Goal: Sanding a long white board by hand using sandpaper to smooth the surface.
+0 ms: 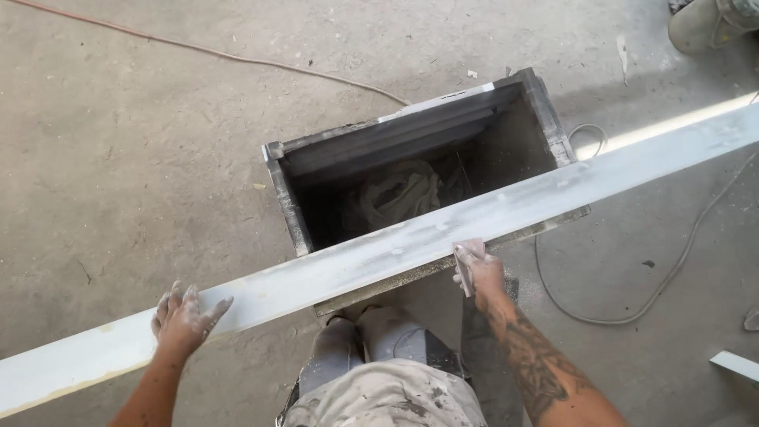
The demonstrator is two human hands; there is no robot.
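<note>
Across box (288, 198), white plank (379, 255); my left grip (183, 318) flat, released at 8 o'clock; right grip (479, 271) grasping sanding pad (468, 261).

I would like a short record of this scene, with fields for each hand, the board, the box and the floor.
left hand: flat on the long white board, fingers spread, dusty
right hand: presses a small sanding pad on the board's near edge
board: lies across the open box
box: dark, holds crumpled cloth
floor: concrete, with a cable and a thin cord
</note>
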